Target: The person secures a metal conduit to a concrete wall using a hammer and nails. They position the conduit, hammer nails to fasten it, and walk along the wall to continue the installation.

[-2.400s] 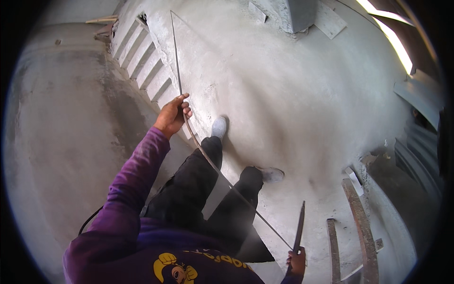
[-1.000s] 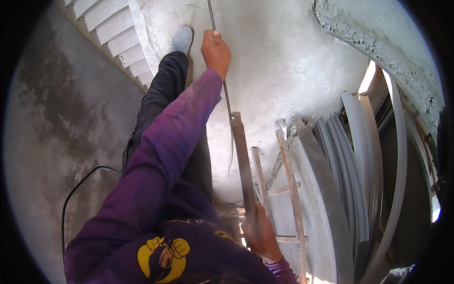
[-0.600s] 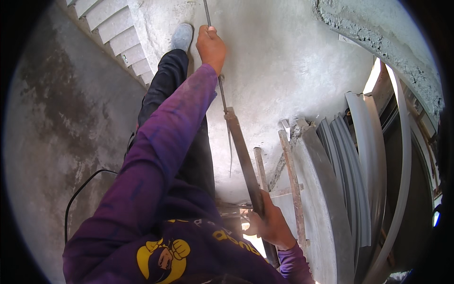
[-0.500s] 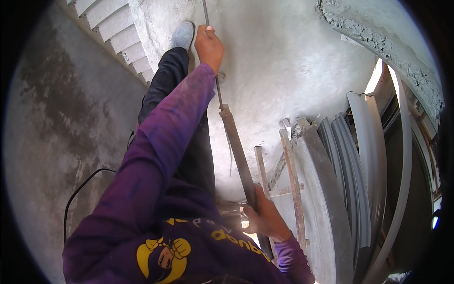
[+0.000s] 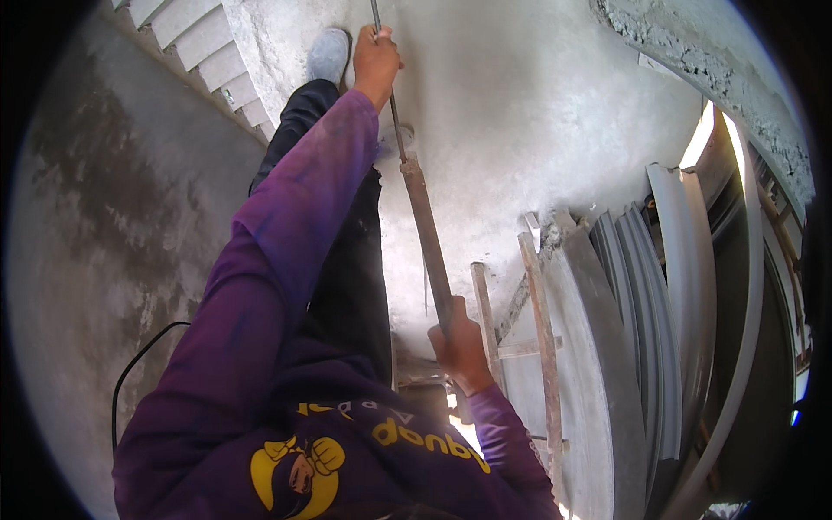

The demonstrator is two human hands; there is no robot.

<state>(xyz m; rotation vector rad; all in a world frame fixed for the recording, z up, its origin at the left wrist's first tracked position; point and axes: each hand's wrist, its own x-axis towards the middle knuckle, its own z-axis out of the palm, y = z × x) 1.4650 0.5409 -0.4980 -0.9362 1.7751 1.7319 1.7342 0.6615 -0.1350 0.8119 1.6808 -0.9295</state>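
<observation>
Fingers of our left hand [image 5: 378,65] gripped a thin grey metal rod [image 5: 396,119], which met the upper end of the long brown bar [image 5: 425,212] our right hand [image 5: 464,345] clasped. Likely we were aligning them, needing steadiness next.

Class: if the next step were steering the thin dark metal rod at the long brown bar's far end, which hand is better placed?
Probably the left hand: it grips the thin dark metal rod just beyond that end. The right hand holds the long brown bar, away from that end.
</observation>
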